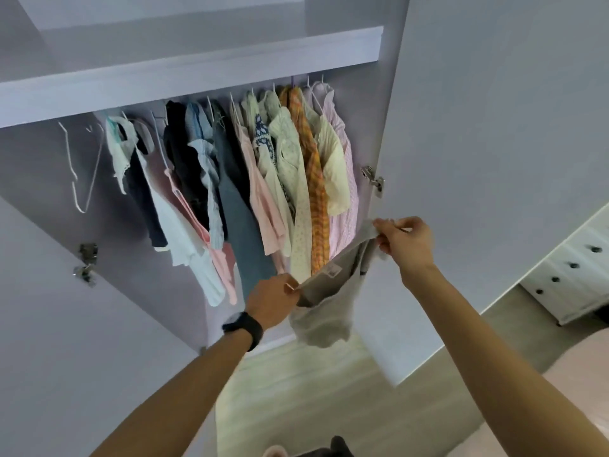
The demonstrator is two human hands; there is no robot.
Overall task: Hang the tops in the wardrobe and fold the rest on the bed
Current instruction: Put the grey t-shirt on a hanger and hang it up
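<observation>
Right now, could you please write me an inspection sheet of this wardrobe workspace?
Surface: pale wood floor below; no table seen.
Job's things: grey top held up in front of the open wardrobe, not yet hung; a row of hung tops under the shelf.
Clutter: empty white hangers left of the hung tops.
Grips: left hand pinches one shoulder of the grey top; right hand pinches the other.
Cables: nothing seen.
Surroundings: open right door with door hinge; white chest of drawers to the right.
</observation>
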